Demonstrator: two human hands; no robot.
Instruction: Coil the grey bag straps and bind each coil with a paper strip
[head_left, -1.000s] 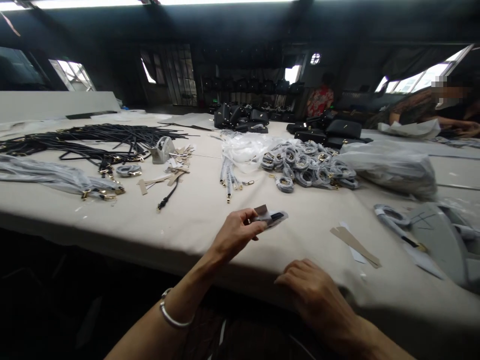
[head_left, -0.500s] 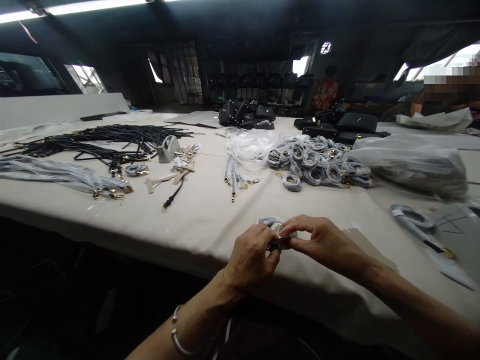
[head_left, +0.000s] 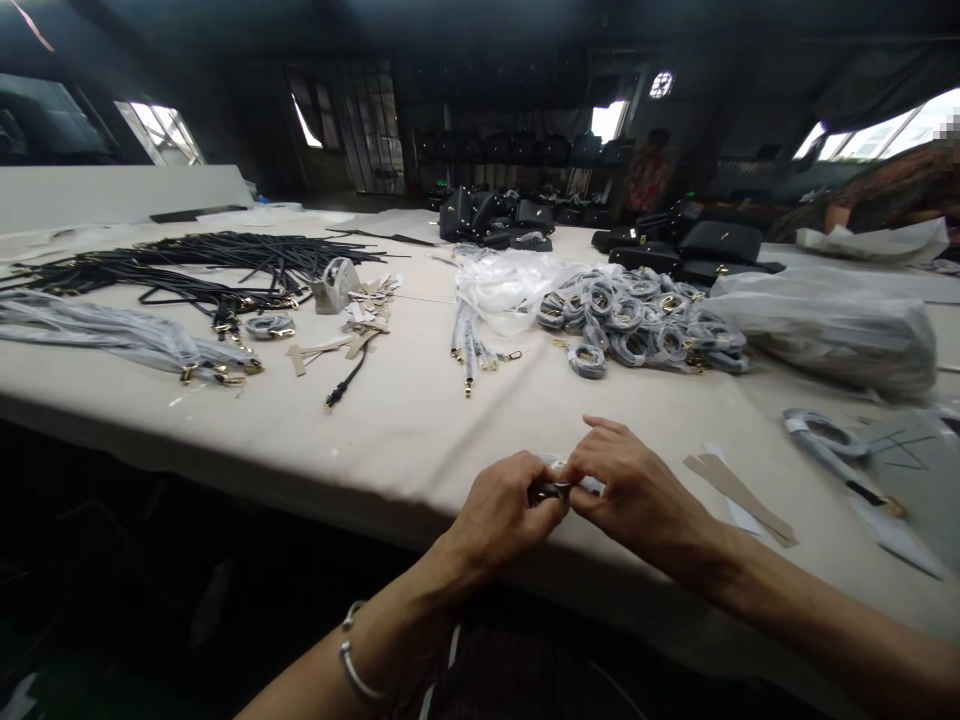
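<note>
My left hand (head_left: 504,512) and my right hand (head_left: 628,490) meet over the near edge of the beige table (head_left: 405,420). Both pinch a small wrapped strap piece (head_left: 555,487), grey film over a dark strap with a bit of gold metal. Most of it is hidden by my fingers. A silver bangle (head_left: 352,670) is on my left wrist.
A heap of wrapped coiled straps (head_left: 637,320) lies beyond my hands, with clear plastic bags (head_left: 825,325) to the right. Loose black straps (head_left: 202,270) and card strips (head_left: 352,335) lie at the left. Card strips (head_left: 739,487) lie near my right hand. Black bags (head_left: 495,215) stand at the back. A person works at the far right.
A second ago only my left hand held the piece while my right rested at the table edge. The right hand rose and joined it; both hands now pinch it slightly lower and closer.
</note>
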